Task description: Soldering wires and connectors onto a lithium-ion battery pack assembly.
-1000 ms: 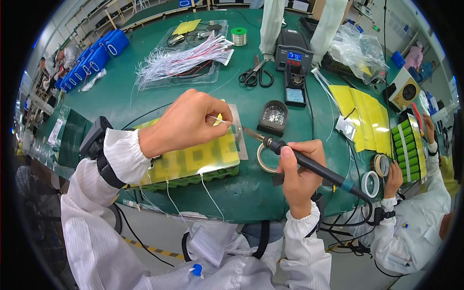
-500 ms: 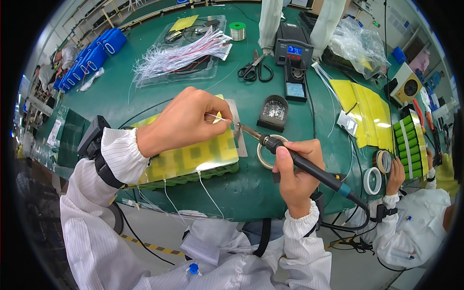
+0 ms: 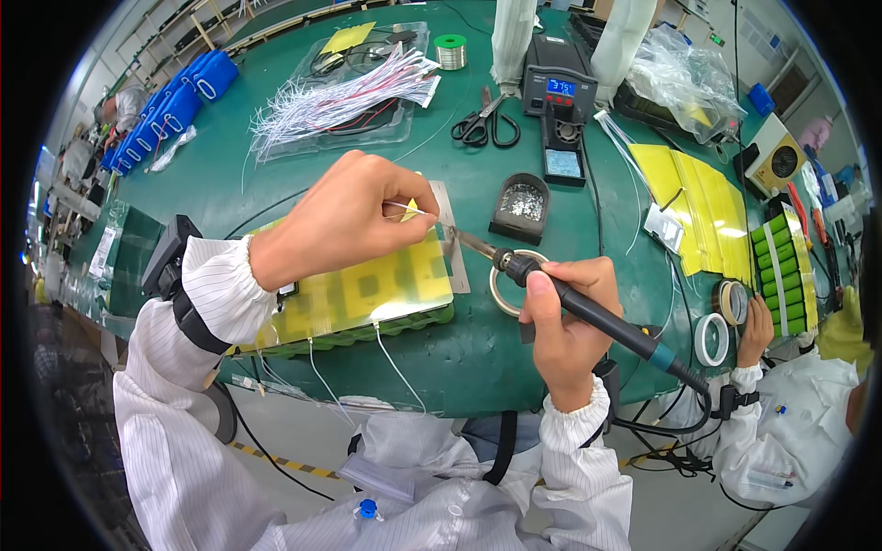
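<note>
My left hand (image 3: 354, 211) is closed in a pinch on a thin white wire (image 3: 404, 209), above the far right part of a battery pack (image 3: 367, 289). The pack has a yellow sheet on top and green cells along its near side; thin white wires hang from that side. My right hand (image 3: 574, 326) grips a soldering iron (image 3: 597, 317) by its dark handle. The iron's tip points left, at a grey metal strip (image 3: 456, 262) beside the pack, close to my left fingertips. Whether the tip touches the wire cannot be made out.
Beyond my hands are a solder-scrap tray (image 3: 521, 209), a soldering station (image 3: 557, 83), scissors (image 3: 485, 124), a solder spool (image 3: 450, 52) and a wire bundle (image 3: 344, 106). A tape roll (image 3: 505, 292) lies under the iron. At right, a co-worker's hand (image 3: 756, 332) is beside green cells (image 3: 781, 275).
My left hand has shifted slightly up and left with the wire. The soldering iron has barely moved, its tip still beside the pack's right edge.
</note>
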### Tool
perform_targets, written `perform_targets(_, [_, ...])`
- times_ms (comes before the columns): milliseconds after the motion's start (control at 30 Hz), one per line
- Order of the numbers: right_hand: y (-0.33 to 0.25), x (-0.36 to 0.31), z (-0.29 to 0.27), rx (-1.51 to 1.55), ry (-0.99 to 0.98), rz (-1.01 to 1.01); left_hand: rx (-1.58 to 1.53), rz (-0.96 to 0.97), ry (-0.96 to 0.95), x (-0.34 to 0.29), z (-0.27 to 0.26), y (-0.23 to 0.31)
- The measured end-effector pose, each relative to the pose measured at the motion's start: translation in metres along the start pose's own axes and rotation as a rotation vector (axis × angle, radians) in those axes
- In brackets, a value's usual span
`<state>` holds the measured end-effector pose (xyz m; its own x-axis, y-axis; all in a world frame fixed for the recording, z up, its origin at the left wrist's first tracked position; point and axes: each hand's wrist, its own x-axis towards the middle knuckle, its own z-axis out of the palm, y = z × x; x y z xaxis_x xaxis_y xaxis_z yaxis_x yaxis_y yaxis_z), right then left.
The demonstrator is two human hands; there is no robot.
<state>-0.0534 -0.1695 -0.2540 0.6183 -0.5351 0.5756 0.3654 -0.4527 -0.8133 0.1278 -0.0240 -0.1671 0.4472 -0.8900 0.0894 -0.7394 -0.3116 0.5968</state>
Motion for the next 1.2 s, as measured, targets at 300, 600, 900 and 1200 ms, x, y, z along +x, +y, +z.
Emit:
perform_targets(300, [0.002, -0.001, 0.002, 0.059, 0.06, 0.045, -0.014, 0.033, 0.007, 0.0, 0.004, -0.004])
perform_targets(600, [0.004, -0.001, 0.0, 0.015, -0.002, -0.013, -0.001, 0.033, -0.001, 0.001, 0.005, -0.003])
perform_targets(900, [0.005, -0.002, 0.0, 0.023, -0.011, 0.007, 0.022, 0.048, -0.013, 0.0, 0.009, -0.006])
perform_targets(1200, [0.003, -0.001, -0.001, 0.009, -0.012, -0.006, 0.052, 0.056, -0.022, 0.001, 0.011, -0.006])
